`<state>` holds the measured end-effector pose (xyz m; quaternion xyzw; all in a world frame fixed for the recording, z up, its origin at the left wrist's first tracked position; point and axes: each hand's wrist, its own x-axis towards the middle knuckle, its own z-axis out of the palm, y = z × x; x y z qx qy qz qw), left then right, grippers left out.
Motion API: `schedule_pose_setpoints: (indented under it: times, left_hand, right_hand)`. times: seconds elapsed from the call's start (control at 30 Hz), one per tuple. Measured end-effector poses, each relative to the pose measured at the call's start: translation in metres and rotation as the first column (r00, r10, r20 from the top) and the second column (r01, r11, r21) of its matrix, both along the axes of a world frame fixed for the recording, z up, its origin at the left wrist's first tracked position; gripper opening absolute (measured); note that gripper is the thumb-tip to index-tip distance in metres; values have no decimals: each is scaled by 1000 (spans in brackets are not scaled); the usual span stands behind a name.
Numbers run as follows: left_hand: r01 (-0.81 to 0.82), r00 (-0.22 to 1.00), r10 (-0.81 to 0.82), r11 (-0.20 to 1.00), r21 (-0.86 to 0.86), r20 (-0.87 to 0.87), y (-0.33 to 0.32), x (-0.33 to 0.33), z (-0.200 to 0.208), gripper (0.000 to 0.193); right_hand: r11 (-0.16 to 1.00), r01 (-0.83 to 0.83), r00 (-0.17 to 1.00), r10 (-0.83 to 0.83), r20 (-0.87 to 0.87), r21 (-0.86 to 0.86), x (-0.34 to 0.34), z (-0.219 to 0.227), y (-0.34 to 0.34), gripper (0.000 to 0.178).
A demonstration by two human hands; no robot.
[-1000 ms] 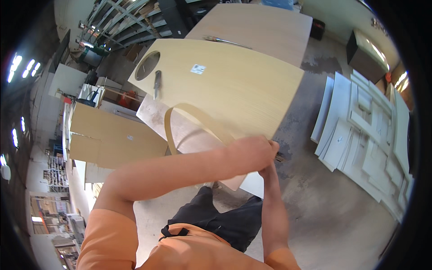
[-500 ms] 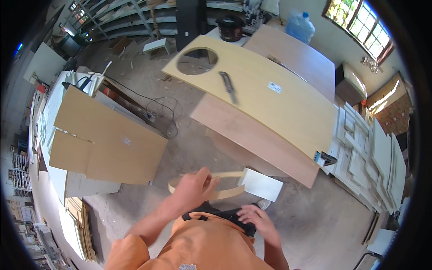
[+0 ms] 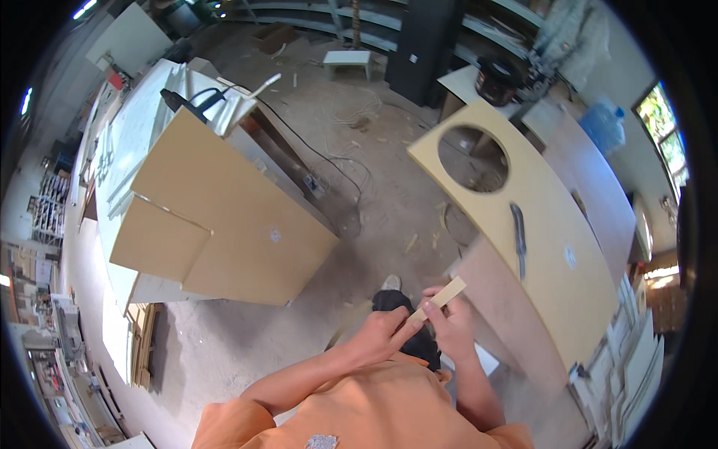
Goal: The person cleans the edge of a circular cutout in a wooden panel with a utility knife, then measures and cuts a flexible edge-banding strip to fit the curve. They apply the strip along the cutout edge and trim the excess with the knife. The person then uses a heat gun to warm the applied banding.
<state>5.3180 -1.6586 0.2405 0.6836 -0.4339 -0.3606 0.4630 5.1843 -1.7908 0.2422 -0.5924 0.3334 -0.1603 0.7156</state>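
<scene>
A pale wood-coloured edge banding strip (image 3: pixel 451 290) is held in front of my body, its free end pointing up and to the right. My left hand (image 3: pixel 385 331) is closed around it on the left. Thumb and fingers of my right hand (image 3: pixel 450 322) pinch the same strip nearer that end. A blurred length of it trails behind my left hand. To the right, a yellowish panel (image 3: pixel 557 292) with a large round cut-out carries a dark utility knife (image 3: pixel 519 238).
At left, brown boards (image 3: pixel 247 251) lean over a bench, with a corded dark tool (image 3: pixel 183 105) on top. Its cable (image 3: pixel 307 138) runs down to the floor. A pinkish board (image 3: pixel 490 280) lies under the yellowish panel, and white panels (image 3: pixel 624 374) are stacked at the right.
My right hand has come up from beside my body and taken hold of the strip. The view has turned left, so the yellowish panel now appears farther right.
</scene>
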Motion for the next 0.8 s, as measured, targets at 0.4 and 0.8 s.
schedule_pose_setpoints:
  times: [0.4, 0.8]
  left_hand:
    - [-297, 943, 235, 914, 278, 233, -125, 218, 54, 38]
    - [-381, 876, 340, 922, 60, 342, -196, 459, 35, 24]
  right_hand:
    - [773, -359, 909, 417, -7, -523, 265, 46, -177, 26]
    - [596, -235, 970, 200, -141, -768, 564, 44, -333, 26]
